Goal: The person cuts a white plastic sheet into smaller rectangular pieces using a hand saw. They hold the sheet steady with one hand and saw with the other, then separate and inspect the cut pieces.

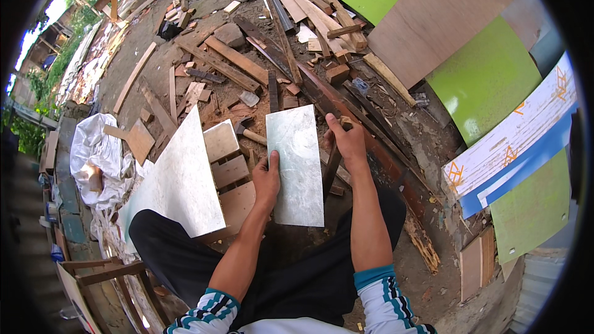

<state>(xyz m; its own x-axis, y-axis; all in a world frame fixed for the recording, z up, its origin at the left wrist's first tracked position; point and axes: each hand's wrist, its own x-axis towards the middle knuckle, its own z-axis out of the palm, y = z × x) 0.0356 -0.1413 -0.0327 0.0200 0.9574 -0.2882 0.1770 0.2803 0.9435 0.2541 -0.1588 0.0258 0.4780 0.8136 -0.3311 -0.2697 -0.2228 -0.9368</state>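
Note:
My left hand (266, 179) pinches the left edge of a rectangular whitish-grey sheet panel (298, 161), thumb on its face, and holds it upright above my lap. Just right of the panel, my right hand (348, 142) is closed round a dark, flat, narrow piece (332, 170) that points down beside the panel's right edge; I cannot make out its kind. A hammer (252, 135) with a wooden handle lies just beyond my left hand. A larger pale sheet (182, 179) with a slanted edge lies to the left, partly over wooden blocks (232, 172).
Scrap timber (238, 62) lies heaped ahead. A long dark beam (377, 148) runs along my right side. Green panels (482, 80) and a brown plywood sheet (439, 18) lie at the right. A white sack (99, 154) and a wooden frame (111, 272) are on the left.

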